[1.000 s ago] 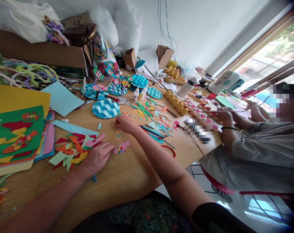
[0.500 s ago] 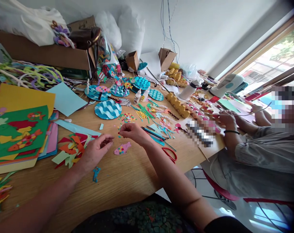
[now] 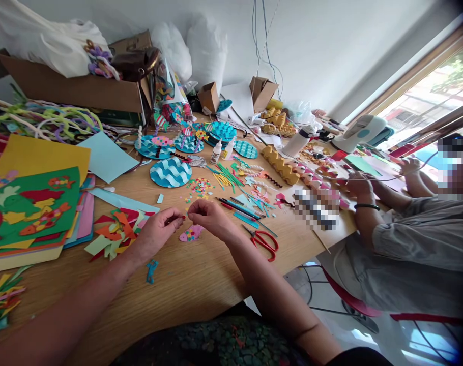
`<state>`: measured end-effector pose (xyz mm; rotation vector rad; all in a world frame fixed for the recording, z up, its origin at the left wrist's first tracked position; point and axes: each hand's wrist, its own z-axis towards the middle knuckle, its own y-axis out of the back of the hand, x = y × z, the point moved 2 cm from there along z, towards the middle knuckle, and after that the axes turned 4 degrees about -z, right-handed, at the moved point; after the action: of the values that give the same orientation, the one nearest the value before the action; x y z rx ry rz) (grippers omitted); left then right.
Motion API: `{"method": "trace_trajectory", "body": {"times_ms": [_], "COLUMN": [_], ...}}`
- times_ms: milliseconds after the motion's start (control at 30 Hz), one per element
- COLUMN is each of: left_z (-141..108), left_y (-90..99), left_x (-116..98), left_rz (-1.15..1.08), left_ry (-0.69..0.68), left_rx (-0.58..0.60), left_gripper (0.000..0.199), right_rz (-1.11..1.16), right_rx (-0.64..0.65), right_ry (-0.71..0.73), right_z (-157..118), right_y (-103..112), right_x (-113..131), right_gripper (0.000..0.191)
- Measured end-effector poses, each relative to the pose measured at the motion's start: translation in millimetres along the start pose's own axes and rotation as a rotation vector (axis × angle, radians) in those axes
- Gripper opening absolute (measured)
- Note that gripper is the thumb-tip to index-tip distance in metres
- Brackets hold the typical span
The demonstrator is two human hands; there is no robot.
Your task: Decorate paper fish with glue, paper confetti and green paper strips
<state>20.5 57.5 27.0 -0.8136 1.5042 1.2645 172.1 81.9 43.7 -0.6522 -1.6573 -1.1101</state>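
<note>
Red bit changes hands over the pink fish

Head view: The small red bit [image 3: 183, 217] has just changed places. It was by the fingers of the right hand [image 3: 210, 217], and now it is at the fingertips of the left hand [image 3: 161, 231]. The thumb and finger of the left hand pinch it. The fingers of the right hand are pressed together close by, but I cannot tell if anything is in them. The right hand has also come closer to the left hand, so the tips are nearly touching, and the red bit is close above the fish.

The pink fish [image 3: 189, 235] lies flat on the bench [image 3: 170, 305], just under the hands. It has dots of many colors on it. I think the red bit could be one more dot, but it is too small to be sure.

Past the hands is a pile of little colored dots [image 3: 201, 188]. Paper scraps [image 3: 120, 229] lie beside the left hand. Red scissors [image 3: 267, 244] lie by the right arm, with some pens [image 3: 237, 207] near them. A blue wavy circle [image 3: 171, 172] is farther back.
</note>
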Motion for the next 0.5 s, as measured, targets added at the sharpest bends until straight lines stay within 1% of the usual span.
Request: {"method": "trace_trajectory", "body": {"times_ms": [67,200,333,433,500], "left_z": [1,1,1,0,-2], "left_y": [-0.5,-3.0,-5.9,-6.1,-4.8], "left_x": [0,-2,-3,-1,0], "left_rz": [0.017,0.066,0.123,0.132,0.176], "left_ry": [0.022,0.036,0.006,-0.013,-0.044], "left_rx": [0.017,0.054,0.061,0.069,0.069], "left_gripper": [0.022,0.024,0.027,0.027,0.026], "right_rz": [-0.094,-0.269,-0.373,-0.412,-0.438], "right_rx": [-0.019,-0.005,-0.003,0.0,-0.006], "right_ry": [0.03,0.085,0.082,0.056,0.034], "right_z": [-3,-8,-10,-11,-12], "right_y": [1,0,0,2,4], "right_x": [0,1,4,6,7], "right_gripper": [0.005,0.008,0.009,0.009,0.01]}}
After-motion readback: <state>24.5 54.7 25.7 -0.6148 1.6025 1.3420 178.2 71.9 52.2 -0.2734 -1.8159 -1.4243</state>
